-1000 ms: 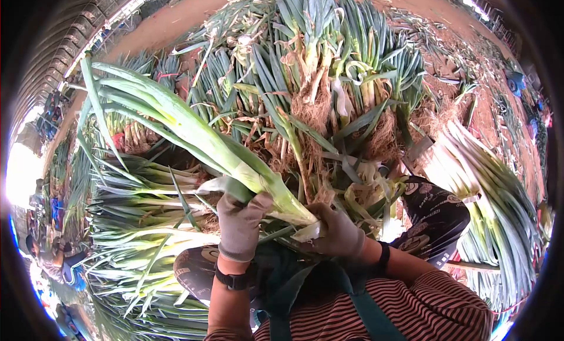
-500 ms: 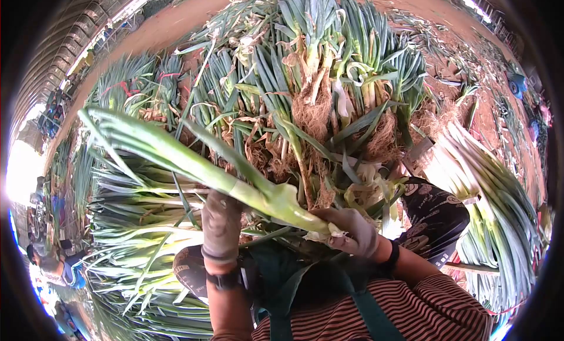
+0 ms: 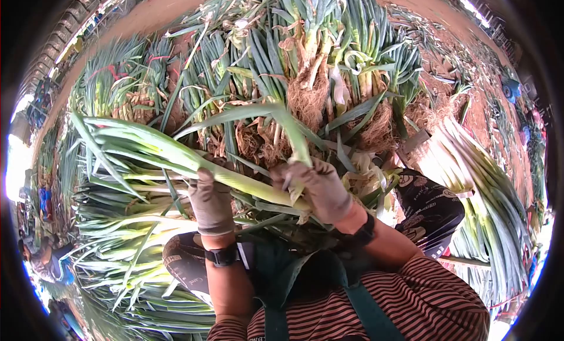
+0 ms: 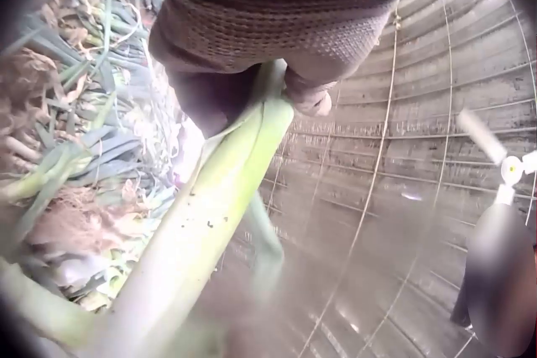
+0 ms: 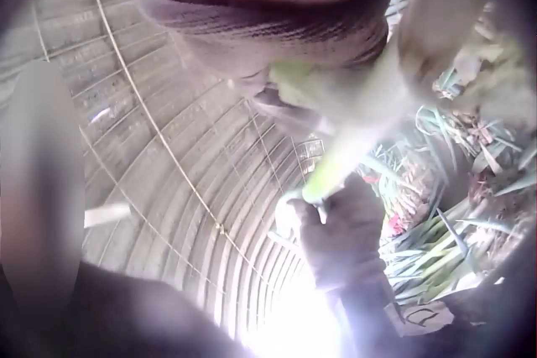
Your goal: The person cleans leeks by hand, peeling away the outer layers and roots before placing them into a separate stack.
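A long green onion [image 3: 249, 186] lies slantwise across my lap, its leaves fanning to the left and its pale root end at the right. My gloved left hand [image 3: 210, 204] grips the stalk around its middle; the left wrist view shows the fingers wrapped over the pale, dirt-specked stalk [image 4: 205, 207]. Close to the root end, my gloved right hand [image 3: 322, 191] pinches a strip of outer leaf [image 3: 294, 132] that bends up and leftward away from the stalk. In the right wrist view the right glove [image 5: 268, 47] is above, with the left hand [image 5: 344, 232] beyond it.
Untrimmed green onions with shaggy roots [image 3: 308, 97] stand heaped in front. Cleaned onions are piled at the left [image 3: 117, 235] and right [image 3: 493, 223]. Loose peeled leaves [image 3: 367, 173] lie by my right knee [image 3: 429, 206]. Another person [image 3: 50, 261] is at the far left.
My left hand has shifted its grip along the stalk toward the leaves. The right hand has moved up and left from the root end, now with a leaf strip peeled away from the stalk.
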Motion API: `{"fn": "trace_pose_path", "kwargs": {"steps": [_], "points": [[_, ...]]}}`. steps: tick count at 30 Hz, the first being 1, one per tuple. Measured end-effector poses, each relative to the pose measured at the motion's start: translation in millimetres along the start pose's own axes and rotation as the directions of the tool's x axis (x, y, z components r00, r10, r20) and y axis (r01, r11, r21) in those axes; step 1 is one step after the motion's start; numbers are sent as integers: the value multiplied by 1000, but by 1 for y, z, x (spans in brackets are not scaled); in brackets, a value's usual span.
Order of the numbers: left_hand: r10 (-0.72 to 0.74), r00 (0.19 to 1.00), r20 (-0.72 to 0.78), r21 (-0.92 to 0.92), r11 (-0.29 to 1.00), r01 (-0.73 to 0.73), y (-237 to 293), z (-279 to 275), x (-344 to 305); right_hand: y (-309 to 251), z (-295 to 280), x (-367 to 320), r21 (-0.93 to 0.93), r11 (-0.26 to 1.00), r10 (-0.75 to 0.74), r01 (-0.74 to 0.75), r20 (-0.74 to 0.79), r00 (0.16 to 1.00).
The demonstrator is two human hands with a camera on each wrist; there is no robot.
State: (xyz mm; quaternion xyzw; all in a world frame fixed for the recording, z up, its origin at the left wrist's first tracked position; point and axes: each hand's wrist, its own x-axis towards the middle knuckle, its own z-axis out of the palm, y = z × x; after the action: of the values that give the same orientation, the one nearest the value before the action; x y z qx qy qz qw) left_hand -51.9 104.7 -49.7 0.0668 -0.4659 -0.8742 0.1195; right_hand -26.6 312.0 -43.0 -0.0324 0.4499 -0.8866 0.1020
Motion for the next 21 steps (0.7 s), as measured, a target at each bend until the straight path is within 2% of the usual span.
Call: {"fn": "trace_pose_path", "kwargs": {"steps": [1, 2, 3, 4, 5, 6, 7, 8, 9, 10, 11, 12, 13, 15, 16, 18, 20, 21], "points": [[9, 997, -72, -69, 998, -14, 1, -3, 4, -6, -5, -6, 135, 989, 57, -60, 23, 998], [1, 997, -78, -97, 995, -9, 2, -9, 6, -9, -11, -14, 125, 989, 74, -73, -4, 997], [-59, 997, -44, -120, 991, 53, 2, -27, 9, -17, -16, -26, 4, 992, 126, -126, -97, 987], [-86, 992, -92, -157, 985, 71, -4, -44, 14, -28, -21, -39, -115, 976, 161, -186, -194, 968], [-113, 984, -138, -197, 977, 84, -9, -59, 20, -41, -24, -51, -219, 952, 165, -213, -216, 962], [-64, 987, -145, -216, 976, 31, -12, -68, 23, -52, -30, -64, -320, 917, 167, -240, -239, 957], [-47, 971, -233, -232, 973, -9, -12, -82, 31, -61, -42, -75, -417, 852, 190, -316, -315, 930], [-40, 968, -247, -228, 974, -18, -6, -93, 32, -70, -56, -88, -501, 771, 204, -393, -391, 897], [-31, 965, -262, -221, 975, -29, 1, -102, 33, -77, -71, -99, -510, 736, 217, -444, -444, 870], [-13, 974, -226, -200, 979, -33, 10, -107, 35, -81, -90, -105, -667, 538, 196, -515, -496, 846], [-4, 973, -233, -200, 979, -44, 16, -105, 35, -72, -133, -112, -918, -95, -10, -386, -387, 922], [9, 969, -246, -161, 986, -50, 16, -102, 33, -75, -130, -111, -868, -413, -172, -275, -223, 960], [25, 967, -254, -121, 991, -58, 15, -95, 33, -81, -124, -107, -694, -692, -271, -200, -7, 963], [45, 982, -184, -78, 995, -61, 8, -68, 21, -97, -96, -79, -910, -414, -228, 32, 137, 964], [25, 988, -155, -34, 999, -31, 6, -58, 15, -97, -79, -70, -957, -247, -229, 149, 207, 951], [-19, 994, -111, -6, 1000, 19, 12, -16, -2, -81, -38, -53, -934, -148, -128, 325, 344, 930], [-95, 995, -24, 12, 995, 95, 16, -8, -9, -39, -40, -35, -936, 50, 33, 348, 350, 936], [-154, 988, 7, 30, 988, 154, 22, -1, -13, -40, -37, -29, -959, 248, 330, 141, 221, 918]]}}
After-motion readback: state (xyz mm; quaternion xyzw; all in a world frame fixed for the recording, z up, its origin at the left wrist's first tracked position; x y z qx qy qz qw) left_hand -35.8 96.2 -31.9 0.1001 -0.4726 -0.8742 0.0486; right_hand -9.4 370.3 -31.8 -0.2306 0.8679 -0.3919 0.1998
